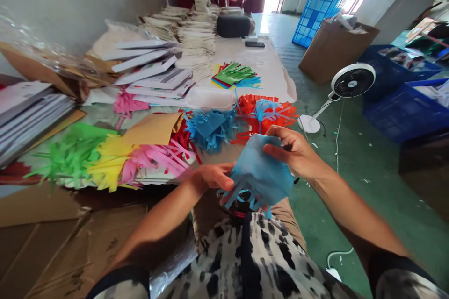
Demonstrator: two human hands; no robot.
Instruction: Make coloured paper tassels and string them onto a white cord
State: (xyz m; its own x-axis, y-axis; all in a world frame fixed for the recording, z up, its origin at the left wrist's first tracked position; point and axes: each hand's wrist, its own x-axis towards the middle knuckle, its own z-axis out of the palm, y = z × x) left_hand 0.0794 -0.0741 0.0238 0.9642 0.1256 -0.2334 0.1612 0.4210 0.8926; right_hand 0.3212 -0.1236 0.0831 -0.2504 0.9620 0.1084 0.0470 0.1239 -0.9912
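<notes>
A sheet of light blue tissue paper (261, 163), cut into a fringe along its lower edge, is tilted above my lap. My right hand (293, 149) pinches its upper right corner between thumb and fingers. A small black object shows by that hand, too hidden to name. At the sheet's left edge is my left hand (215, 176), thumb apart from the fingers; its fingertips reach the paper's edge. On the table beyond lie a blue fringed bundle (210, 126) and a red-orange fringed bundle (266, 110) with light blue strips on top.
Green (75, 149), yellow (110, 159) and pink fringed paper (150, 161) lie along the table's near edge. Paper stacks (196, 32) line the wall side. A white fan (352, 81) stands right, before blue crates (410, 107). A cardboard box (70, 247) is at lower left.
</notes>
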